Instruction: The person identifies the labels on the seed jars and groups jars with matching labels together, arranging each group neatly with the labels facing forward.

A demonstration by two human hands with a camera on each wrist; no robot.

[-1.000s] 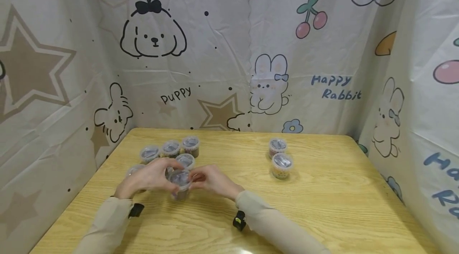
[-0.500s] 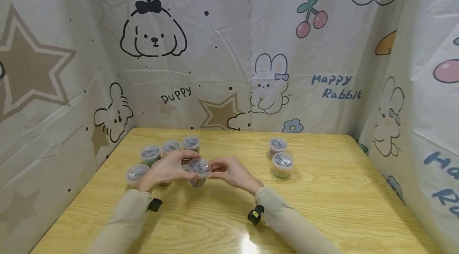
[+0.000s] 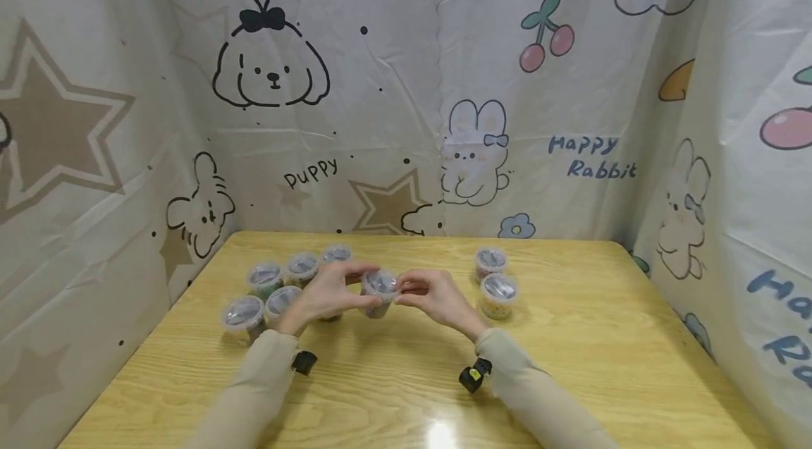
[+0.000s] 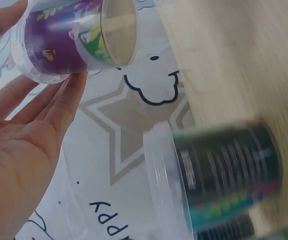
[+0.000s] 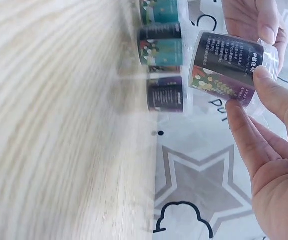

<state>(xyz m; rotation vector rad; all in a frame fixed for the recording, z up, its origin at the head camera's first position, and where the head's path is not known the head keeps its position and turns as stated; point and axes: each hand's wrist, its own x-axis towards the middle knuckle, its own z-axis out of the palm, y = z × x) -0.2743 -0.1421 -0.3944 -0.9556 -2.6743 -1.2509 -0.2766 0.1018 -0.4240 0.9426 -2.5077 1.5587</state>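
Note:
Above the table, a small clear-lidded plastic cup [image 3: 379, 294] is held between both hands. Its purple label with printed flowers and a bee shows in the left wrist view, and a black text panel in the right wrist view. My left hand [image 3: 333, 290] grips the cup from the left, thumb and fingers on opposite sides. From the right, my right hand [image 3: 438, 299] pinches the lid end with thumb and fingertips. Close to the left hand stands a dark-labelled cup [image 4: 224, 170]. The left hand partly hides another cup in the head view.
Several lidded cups [image 3: 244, 315] stand grouped at the table's left. Two more, a back one [image 3: 491, 262] and an orange-toned front one [image 3: 499, 296], stand at the right. A patterned cloth [image 3: 393, 118] encloses the wooden table [image 3: 571, 364] at the back and sides.
Both hands have carried the cup rightward from the left group and slightly farther back. Cups that the left hand covered now show. The other cups stay in place.

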